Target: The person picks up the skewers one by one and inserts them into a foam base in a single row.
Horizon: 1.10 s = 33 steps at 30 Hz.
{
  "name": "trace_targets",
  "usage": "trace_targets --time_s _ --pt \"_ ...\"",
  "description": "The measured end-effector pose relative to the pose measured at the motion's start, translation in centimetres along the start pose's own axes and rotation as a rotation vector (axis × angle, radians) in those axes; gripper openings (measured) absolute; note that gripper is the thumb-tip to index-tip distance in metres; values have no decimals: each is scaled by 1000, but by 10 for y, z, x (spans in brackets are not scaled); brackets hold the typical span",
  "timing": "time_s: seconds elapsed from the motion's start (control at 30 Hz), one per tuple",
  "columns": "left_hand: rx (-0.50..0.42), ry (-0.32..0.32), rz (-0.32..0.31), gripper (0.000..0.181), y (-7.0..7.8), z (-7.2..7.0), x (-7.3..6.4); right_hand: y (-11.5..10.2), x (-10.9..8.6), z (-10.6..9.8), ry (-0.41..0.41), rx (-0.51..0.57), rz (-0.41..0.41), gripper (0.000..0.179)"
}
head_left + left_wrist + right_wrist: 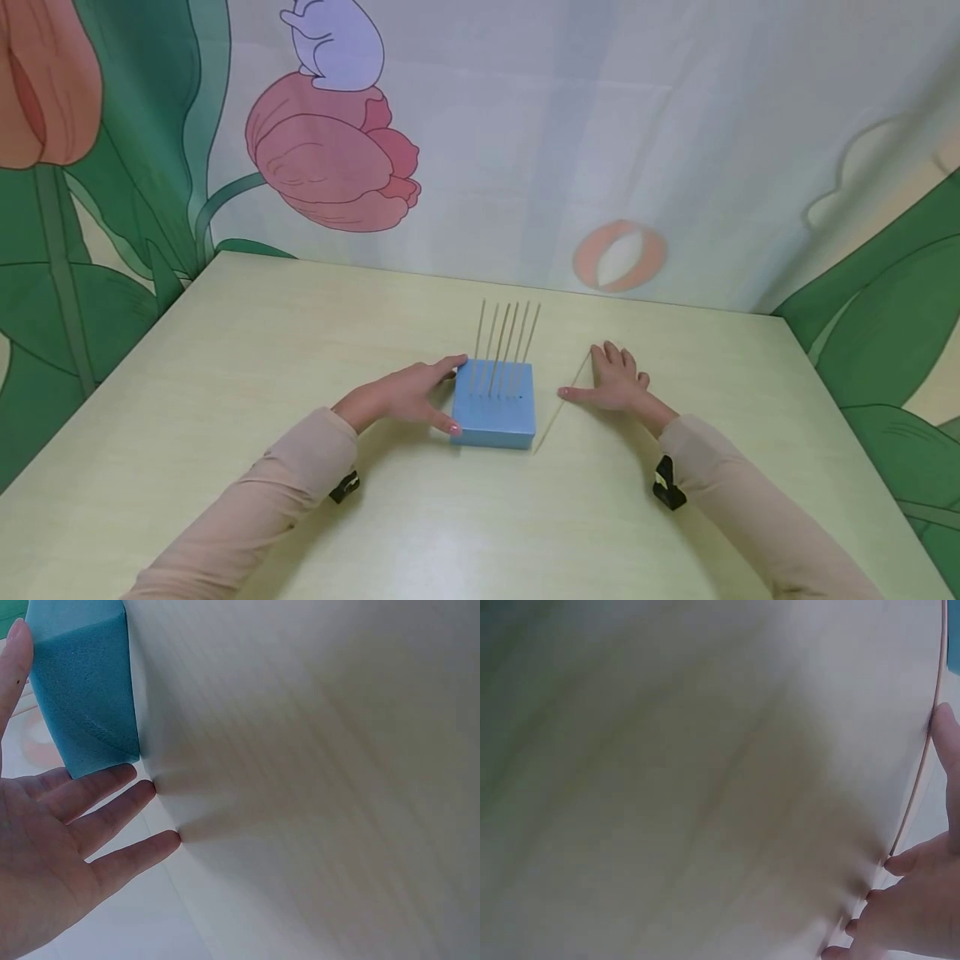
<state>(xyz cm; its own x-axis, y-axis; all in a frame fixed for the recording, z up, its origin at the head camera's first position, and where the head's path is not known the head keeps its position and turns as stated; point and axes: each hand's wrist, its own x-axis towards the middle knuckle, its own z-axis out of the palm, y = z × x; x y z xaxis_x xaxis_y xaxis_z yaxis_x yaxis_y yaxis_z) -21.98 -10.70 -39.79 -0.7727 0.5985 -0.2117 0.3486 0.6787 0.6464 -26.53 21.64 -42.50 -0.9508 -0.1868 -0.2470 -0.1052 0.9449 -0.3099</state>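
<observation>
A light-blue foam block point(494, 417) lies on the table with several thin wooden sticks point(504, 342) standing in a row in it, tilted slightly. My left hand point(405, 396) holds the block at its left side, thumb at the front corner and index finger at the back corner; the other fingers spread toward the tabletop in the left wrist view. To the right of the block, a loose thin stick point(551, 425) lies slantwise on the table. My right hand point(617, 382) touches it with fingers spread, thumb tip on its middle and index fingertip at its far end.
The pale wooden table point(225, 375) ends at a hanging curtain point(510, 167) printed with flowers and leaves. A small dark hole point(521, 397) shows in the block's top, at the right end of the stick row. Both wrists carry black camera mounts point(667, 485).
</observation>
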Motion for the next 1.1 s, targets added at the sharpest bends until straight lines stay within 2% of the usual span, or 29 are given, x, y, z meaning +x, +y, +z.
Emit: trace_targets --time_s 0.37,0.73,0.93,1.1 --pt "4 5 5 106 1 -1 -1 -4 1 -3 1 -6 -1 102" --pt "4 -2 2 107 0 -2 1 -9 7 -7 36 73 55 105" --pt "-3 0 0 106 1 -1 0 -13 3 -10 104 160 70 104" --pt "-3 -2 -4 106 0 0 0 -14 -6 -15 156 316 42 105"
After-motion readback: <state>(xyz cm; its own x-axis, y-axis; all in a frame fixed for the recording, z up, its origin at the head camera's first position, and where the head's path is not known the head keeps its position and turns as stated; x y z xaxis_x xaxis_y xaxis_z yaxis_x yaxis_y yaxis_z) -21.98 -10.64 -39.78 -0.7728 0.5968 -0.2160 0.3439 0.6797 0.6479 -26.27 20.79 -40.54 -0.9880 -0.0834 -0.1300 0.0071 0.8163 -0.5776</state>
